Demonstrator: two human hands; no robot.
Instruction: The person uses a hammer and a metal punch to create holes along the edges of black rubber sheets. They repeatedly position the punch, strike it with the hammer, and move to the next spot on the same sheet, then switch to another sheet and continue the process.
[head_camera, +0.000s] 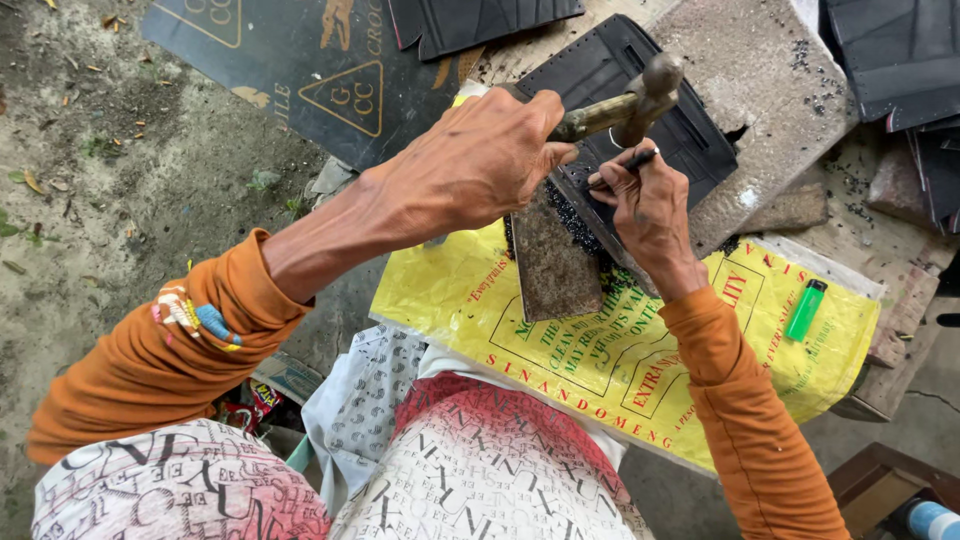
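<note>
At centre frame we see the left hand (470, 165), its grip wrapped around a hammer (625, 100) raised at upper centre. Just right, the right hand (650, 205) pinches a thin black punch (628, 162) against the black rubber sheet (640, 110) on the worktop (760, 90). A green lighter (805, 310) lies at right on the yellow sack (620, 360).

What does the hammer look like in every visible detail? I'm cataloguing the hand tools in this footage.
The hammer has a worn, yellowish-brown wooden handle and a dull, rounded grey metal head, scuffed with use. The left hand grips the handle, hiding most of it. The head is raised above the black perforated sheet and sits just above the thin dark punch pinched in the right hand. Whether head and punch touch is unclear.
</note>
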